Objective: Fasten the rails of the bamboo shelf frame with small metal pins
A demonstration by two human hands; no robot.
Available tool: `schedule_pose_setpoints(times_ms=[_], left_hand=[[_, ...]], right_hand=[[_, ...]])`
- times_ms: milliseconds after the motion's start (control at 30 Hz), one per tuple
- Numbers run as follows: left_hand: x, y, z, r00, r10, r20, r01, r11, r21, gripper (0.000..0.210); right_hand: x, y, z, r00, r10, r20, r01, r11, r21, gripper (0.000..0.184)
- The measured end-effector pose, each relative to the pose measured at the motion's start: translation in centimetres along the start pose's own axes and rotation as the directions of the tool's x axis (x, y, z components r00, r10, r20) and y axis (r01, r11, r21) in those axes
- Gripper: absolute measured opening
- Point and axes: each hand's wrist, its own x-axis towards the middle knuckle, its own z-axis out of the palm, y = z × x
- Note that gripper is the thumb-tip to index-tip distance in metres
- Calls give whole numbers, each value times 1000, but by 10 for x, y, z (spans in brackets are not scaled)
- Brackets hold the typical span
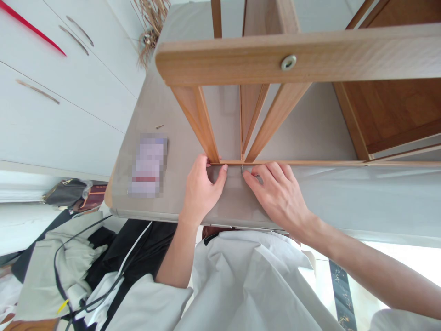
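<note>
A wooden frame (262,64) of rails and slanting slats stands on the table in front of me. My left hand (201,186) is closed around the left end of its bottom rail (282,162), the thumb on the near side and the fingers partly hidden behind. Just right of it, my right hand (277,193) has thumb and fingertips together at the near face of the same rail. They pinch a small metal screw (242,169), which sticks out of the rail below a slat. In the top rail sits a round metal fitting (288,62).
On the grey-covered table (186,138) lie a blurred flat packet (148,165) and a small loose screw (159,126). A brown wooden panel (403,105) is at the right. White cabinets (69,105) flank the left, with clothes (58,266) and cables below.
</note>
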Motion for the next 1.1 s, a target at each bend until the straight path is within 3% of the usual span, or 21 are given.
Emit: schedule_pose_setpoints(times_ms=[167, 667, 1100], left_hand=[[0, 1, 0, 1000, 0, -1, 0, 1000, -6, 22], [0, 1, 0, 1000, 1, 1, -1, 1000, -7, 22], [0, 2, 0, 1000, -3, 2, 3, 1000, 2, 22]], right_hand=[[1, -2, -2, 999, 30, 36, -30, 1000, 7, 25], [-1, 2, 5, 993, 116, -27, -111, 984, 137, 30], [-2, 4, 7, 995, 86, -47, -81, 992, 96, 27]])
